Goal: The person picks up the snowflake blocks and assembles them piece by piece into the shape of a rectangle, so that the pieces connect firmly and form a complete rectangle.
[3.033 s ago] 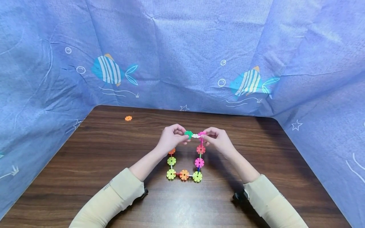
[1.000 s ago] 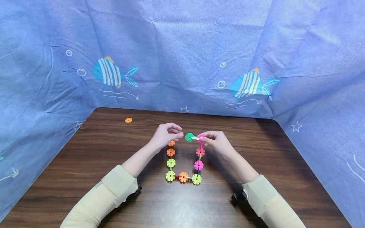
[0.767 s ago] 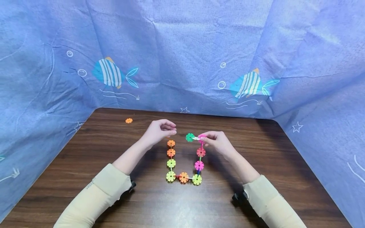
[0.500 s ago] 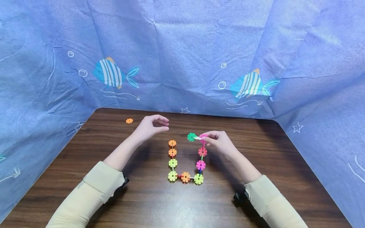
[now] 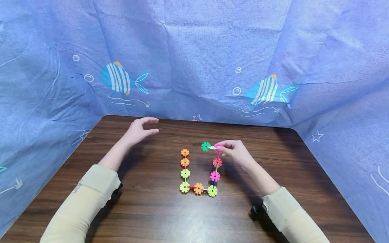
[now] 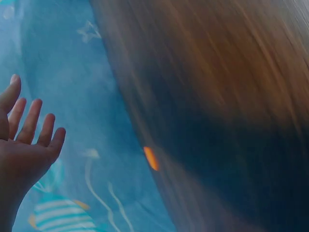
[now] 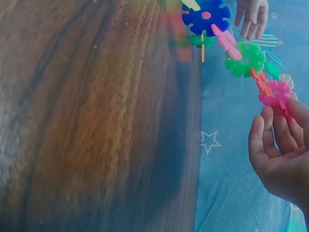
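My right hand point(image 5: 238, 153) pinches a pink notched plastic disc point(image 5: 219, 147) at the far right corner of a chain of interlocking discs. From that disc a white disc point(image 5: 212, 147) runs left to a green disc point(image 5: 206, 146) at the chain's end. The chain runs down through red, pink and yellow discs, along the near side past an orange disc point(image 5: 199, 188), and up to another orange disc point(image 5: 185, 153). In the right wrist view, fingers hold the pink disc point(image 7: 275, 93) from below. My left hand point(image 5: 138, 130) holds nothing, thumb and fingers spread, left of the chain.
A loose orange disc point(image 6: 151, 158) lies near the table's edge in the left wrist view, hidden behind the left hand in the head view. The brown wooden table point(image 5: 158, 216) meets a blue fish-print cloth point(image 5: 194, 67) at the back and sides.
My left hand has let go of the green disc and moved left and away, its fingers spreading. My right hand keeps its pinch on the pink disc, shifted slightly right with the chain.
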`<state>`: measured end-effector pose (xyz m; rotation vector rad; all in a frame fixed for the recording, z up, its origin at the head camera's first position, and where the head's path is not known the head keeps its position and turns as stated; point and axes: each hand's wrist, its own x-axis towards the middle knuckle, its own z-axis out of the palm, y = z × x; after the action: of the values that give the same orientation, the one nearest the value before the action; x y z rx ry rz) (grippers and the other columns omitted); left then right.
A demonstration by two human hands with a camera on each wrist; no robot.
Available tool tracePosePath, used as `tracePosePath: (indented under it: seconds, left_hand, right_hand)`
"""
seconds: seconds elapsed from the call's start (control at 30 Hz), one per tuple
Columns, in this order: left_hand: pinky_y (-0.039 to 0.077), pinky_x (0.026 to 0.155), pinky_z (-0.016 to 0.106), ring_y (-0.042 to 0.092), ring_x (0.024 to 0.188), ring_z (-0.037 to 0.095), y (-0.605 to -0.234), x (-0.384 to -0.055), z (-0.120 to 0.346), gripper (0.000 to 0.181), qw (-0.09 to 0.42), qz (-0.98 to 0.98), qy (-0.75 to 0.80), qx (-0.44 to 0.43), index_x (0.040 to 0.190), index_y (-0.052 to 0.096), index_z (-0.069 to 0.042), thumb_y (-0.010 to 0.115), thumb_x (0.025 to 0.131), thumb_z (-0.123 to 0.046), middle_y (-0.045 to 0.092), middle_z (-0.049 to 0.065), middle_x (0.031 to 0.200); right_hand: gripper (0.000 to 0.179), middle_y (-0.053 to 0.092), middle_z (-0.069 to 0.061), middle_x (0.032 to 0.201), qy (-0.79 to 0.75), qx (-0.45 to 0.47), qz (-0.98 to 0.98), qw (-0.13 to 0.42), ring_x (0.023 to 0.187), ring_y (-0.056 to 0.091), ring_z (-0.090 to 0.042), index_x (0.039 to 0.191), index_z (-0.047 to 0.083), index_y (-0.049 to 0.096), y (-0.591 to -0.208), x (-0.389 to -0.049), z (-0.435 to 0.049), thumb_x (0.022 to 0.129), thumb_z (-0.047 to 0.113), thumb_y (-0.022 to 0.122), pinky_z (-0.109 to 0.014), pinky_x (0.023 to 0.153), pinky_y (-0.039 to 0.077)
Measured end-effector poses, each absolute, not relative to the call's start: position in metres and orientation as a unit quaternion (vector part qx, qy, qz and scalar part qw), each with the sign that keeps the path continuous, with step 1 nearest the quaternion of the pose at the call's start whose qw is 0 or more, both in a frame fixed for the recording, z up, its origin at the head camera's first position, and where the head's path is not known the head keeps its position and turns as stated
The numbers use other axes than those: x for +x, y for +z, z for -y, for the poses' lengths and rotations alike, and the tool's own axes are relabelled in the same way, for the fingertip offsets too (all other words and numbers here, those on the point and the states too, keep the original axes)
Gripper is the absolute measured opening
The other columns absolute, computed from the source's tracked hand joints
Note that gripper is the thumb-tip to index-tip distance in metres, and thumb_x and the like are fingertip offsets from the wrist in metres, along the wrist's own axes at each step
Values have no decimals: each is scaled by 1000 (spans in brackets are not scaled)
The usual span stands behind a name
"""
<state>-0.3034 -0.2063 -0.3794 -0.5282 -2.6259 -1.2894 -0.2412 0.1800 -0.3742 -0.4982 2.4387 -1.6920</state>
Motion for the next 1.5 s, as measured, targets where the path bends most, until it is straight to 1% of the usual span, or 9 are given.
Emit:
tracePosePath:
  seconds: [0.17,0.33,0.43,0.57,0.77,0.97,1.13,1.3,1.5]
  left_hand:
    - [35,104,52,46,127,30,-391,-313,227,52,71,889,-430,-140,130,55,-9,72,84,-28,56,12,132]
    - [34,104,53,43,129,34,-404,-320,247,57,73,890,-430,-131,133,50,-5,70,86,-29,52,16,136]
    - [34,104,53,43,129,36,-411,-325,258,59,74,896,-418,-129,135,48,-4,70,86,-29,50,18,137]
    - [34,104,53,42,128,37,-417,-329,269,61,65,910,-392,-121,136,47,-4,70,85,-30,49,18,138]
    - [29,106,56,35,132,41,-422,-332,275,66,14,922,-374,-103,142,39,-5,69,87,-24,40,21,145]
    - [22,109,57,27,135,43,-427,-334,283,75,-31,938,-331,-97,144,32,0,70,86,-26,33,27,146]
    - [21,109,57,27,134,45,-432,-336,288,75,-51,944,-312,-99,144,30,3,70,86,-26,32,30,145]
    - [22,109,57,27,134,45,-434,-338,288,74,-64,943,-310,-100,143,29,5,69,87,-23,31,31,144]
    - [23,109,56,28,133,44,-433,-338,288,68,-66,942,-310,-107,141,34,5,68,87,-19,35,30,142]
  right_hand:
    - [25,65,-33,98,-563,-165,-807,69,76,64,-5,107,-11,64,-375,-241,-182,90,7,62,-24,68,55]
    - [25,65,-33,97,-564,-163,-807,70,75,64,-5,107,-11,64,-374,-240,-181,90,6,63,-24,68,55]
    - [25,67,-29,96,-563,-164,-807,66,75,64,-6,107,-9,66,-380,-246,-184,90,9,64,-34,72,56]
    - [28,69,-24,94,-559,-167,-810,59,76,65,-5,108,-5,67,-394,-257,-188,89,15,66,-44,76,55]
    - [28,71,-18,92,-554,-166,-814,55,78,65,-6,107,-4,67,-397,-259,-187,89,18,66,-45,77,55]
    - [27,71,-16,92,-555,-166,-813,57,78,66,-6,107,-4,67,-396,-258,-187,89,17,66,-45,76,55]
    - [27,71,-20,93,-554,-163,-814,60,77,66,-6,107,-4,68,-396,-258,-187,89,17,66,-47,77,54]
    - [28,69,-25,96,-557,-160,-813,63,77,66,-7,107,-4,67,-395,-257,-187,89,17,66,-45,77,55]
    - [28,69,-23,94,-556,-157,-814,60,76,65,-7,107,-4,68,-395,-257,-188,88,17,67,-44,76,55]
